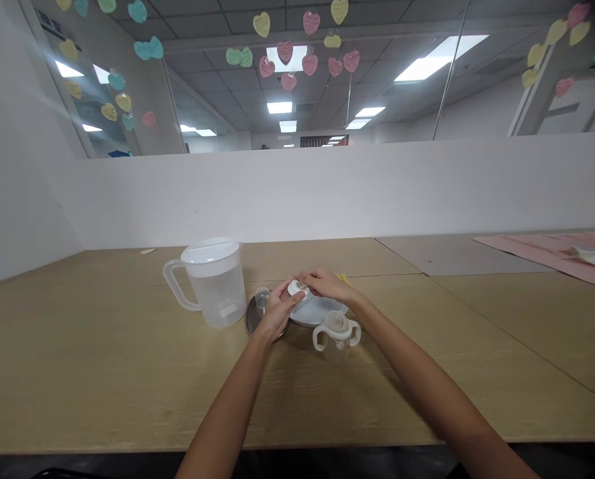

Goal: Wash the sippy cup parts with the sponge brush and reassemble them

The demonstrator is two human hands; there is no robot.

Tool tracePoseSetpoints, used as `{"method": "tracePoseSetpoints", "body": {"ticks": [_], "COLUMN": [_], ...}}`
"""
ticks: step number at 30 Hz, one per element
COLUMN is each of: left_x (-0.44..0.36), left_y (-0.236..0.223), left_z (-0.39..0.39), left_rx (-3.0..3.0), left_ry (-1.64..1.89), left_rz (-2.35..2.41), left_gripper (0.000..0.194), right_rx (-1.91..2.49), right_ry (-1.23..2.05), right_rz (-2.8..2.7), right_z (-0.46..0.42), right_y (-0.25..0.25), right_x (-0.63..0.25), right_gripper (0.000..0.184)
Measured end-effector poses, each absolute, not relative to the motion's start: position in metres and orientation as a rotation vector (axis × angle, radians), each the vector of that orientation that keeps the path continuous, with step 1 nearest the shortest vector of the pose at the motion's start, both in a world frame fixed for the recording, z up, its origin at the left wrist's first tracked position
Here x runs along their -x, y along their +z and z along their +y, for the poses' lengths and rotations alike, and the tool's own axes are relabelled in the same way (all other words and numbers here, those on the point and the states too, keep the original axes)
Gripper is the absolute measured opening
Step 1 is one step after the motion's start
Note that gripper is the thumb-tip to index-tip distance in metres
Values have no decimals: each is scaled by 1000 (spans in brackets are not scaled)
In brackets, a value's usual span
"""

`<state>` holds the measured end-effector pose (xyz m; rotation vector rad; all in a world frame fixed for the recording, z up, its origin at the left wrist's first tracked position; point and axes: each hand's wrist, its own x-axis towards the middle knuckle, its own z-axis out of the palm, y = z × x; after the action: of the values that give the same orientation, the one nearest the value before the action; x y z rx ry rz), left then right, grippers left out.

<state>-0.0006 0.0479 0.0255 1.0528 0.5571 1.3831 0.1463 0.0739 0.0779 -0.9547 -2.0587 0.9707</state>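
Note:
My left hand grips a small white round cap, apparently a bottle collar, from below and the left. Fingers of my right hand are closed on the cap's upper right side; what exactly they pinch is too small to tell. Beneath my hands lies a white plate, partly covered by them. A clear two-handled baby cup stands upright in front of the plate, near my right forearm. Left of the plate, a round metal tray is partly hidden by my left hand. A small clear container is at that tray.
A large translucent pitcher with a white lid stands at the left, its handle facing left. Something yellow shows behind my right wrist. A pink cloth lies at the far right. The white wall bounds the table's back.

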Motion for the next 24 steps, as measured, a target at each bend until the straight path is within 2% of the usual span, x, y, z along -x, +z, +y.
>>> {"method": "tracePoseSetpoints", "body": {"ticks": [5,14,17,21,24], "left_x": [4,4,2,0,1], "left_y": [28,28,28,26,24], "left_z": [46,48,48,50,53], "left_rx": [-1030,-1021,-1033,-1090,-1126], "left_ry": [1383,1415,1429,1484,1498], "left_rz": [513,518,529,568,588], "left_gripper": [45,44,46,48,43], "right_rx": [823,734,778,951,1045], "right_ry": [1203,1378,1287,955,729], "right_rz": [-1940,-1741,-1799,-2015,-2132], "right_z": [72,77,78,78,77], "right_y": [79,73,72,76,79], "right_x": [-147,-143,-143,-149,-154], "right_gripper": [43,41,42,45,42]}}
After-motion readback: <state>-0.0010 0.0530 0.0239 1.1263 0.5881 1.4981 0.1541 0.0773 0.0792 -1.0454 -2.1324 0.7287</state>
